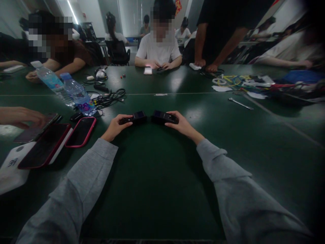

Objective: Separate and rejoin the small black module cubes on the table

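Note:
Two small black box-shaped devices lie side by side on the dark green table [157, 176], a short gap between them. My left hand [115, 126] is closed on the left black device [135, 117], gripping its near end. My right hand [179, 123] is closed on the right black device [162, 117], fingers wrapped over its right end. Both devices rest on the table surface. Grey sleeves cover both my forearms.
Left of my hand lie a pink-cased phone [81, 131], a red-cased tablet [44, 145], two water bottles [77, 93] and tangled black cables [110, 96]. A metal tool [240, 103] and coloured clutter [254, 83] sit right. A co-worker's hand [20, 117] is left; other people sit opposite.

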Action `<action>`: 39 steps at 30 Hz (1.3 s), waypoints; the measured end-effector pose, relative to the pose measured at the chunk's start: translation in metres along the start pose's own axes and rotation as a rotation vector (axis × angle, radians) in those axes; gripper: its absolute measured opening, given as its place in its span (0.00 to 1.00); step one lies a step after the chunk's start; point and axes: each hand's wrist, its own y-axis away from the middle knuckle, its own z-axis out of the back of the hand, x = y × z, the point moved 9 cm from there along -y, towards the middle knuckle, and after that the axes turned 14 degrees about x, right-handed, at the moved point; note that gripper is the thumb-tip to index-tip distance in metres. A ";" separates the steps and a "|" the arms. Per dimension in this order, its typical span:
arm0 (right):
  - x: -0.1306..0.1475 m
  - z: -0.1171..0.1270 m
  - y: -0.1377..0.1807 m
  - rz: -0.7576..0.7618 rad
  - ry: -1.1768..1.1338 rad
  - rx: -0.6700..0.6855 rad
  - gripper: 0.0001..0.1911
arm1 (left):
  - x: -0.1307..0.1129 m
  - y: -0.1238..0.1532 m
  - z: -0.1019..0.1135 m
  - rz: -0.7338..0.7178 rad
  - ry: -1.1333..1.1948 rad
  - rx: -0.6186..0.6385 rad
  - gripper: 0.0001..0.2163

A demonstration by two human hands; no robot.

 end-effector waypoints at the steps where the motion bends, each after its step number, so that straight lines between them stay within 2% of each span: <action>1: 0.001 -0.001 0.000 0.008 -0.005 0.009 0.28 | 0.001 0.000 0.000 0.009 0.020 0.013 0.20; 6: 0.004 -0.003 0.000 0.055 -0.033 0.080 0.28 | -0.002 0.001 -0.002 0.017 0.083 0.055 0.20; 26: -0.008 -0.006 -0.001 0.015 -0.216 0.231 0.31 | -0.010 0.000 -0.010 0.017 0.174 0.195 0.20; 31: -0.015 -0.005 -0.002 0.021 -0.214 0.224 0.31 | -0.008 0.000 -0.010 0.024 0.179 0.182 0.20; 39: -0.011 -0.006 -0.001 0.006 -0.204 0.218 0.31 | -0.009 0.000 -0.008 0.032 0.161 0.158 0.21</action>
